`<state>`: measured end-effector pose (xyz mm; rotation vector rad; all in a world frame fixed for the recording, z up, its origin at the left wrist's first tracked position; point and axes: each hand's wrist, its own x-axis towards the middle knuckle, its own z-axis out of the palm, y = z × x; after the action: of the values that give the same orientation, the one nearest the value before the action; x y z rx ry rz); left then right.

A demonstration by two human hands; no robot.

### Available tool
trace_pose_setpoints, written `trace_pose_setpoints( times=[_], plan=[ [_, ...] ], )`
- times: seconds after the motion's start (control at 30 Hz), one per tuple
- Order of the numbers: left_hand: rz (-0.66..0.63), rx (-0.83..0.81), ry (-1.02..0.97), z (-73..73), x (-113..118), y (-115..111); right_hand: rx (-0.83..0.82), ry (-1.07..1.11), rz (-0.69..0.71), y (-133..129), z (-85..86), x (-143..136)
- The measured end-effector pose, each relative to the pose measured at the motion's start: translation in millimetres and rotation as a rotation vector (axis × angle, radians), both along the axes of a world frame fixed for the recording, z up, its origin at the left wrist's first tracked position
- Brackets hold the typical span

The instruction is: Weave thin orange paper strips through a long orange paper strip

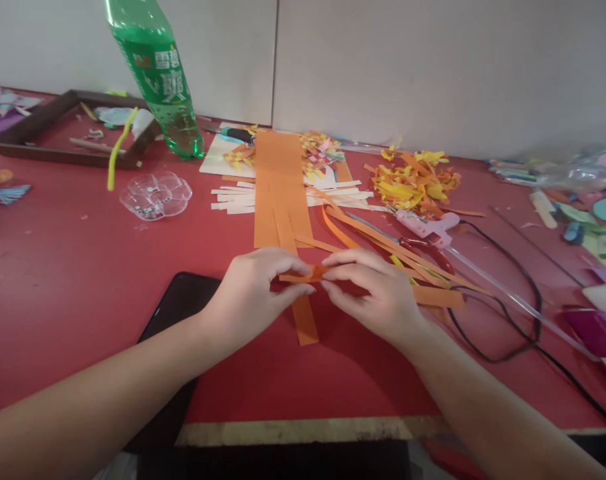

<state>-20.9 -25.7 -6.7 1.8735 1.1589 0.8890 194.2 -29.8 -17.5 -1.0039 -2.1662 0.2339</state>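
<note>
While both hands meet just on the near side of the broad orange sheet [279,153] in the head view, a small orange paper strip [319,273] lies pinched between their fingertips. The left hand [255,290] and the right hand [377,287] each grasp it between thumb and fingers; how firmly, I cannot tell. It should be very light, flexible and easily creased or torn, probably not slippery, so a gentle pinch close to each end or along the edges would suit it best.

Fingers cover much of the strip, so its full length and any fold are hard to make out. Beneath the hands, a longer orange strip [305,320] reaches toward the person from the sheet, its middle partly hidden. Left of the sheet and nearer the person, a dark phone [183,300] is partly covered by the left forearm. Right of the sheet, overlapping pieces in the scrap pile [417,180] cannot be told apart.
</note>
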Motion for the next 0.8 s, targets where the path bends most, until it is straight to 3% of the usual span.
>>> trace_pose_setpoints(
  times=[0.23,0.8],
  plan=[
    [-0.016,-0.011,-0.032,2.5,2.5,-1.3,-0.115,-0.049,0.058,-0.6,-0.7,1.9],
    [-0.038,-0.182,0.083,2.4,1.7,1.6,-0.089,-0.053,0.083,-0.1,-1.6,1.2]
  ],
)
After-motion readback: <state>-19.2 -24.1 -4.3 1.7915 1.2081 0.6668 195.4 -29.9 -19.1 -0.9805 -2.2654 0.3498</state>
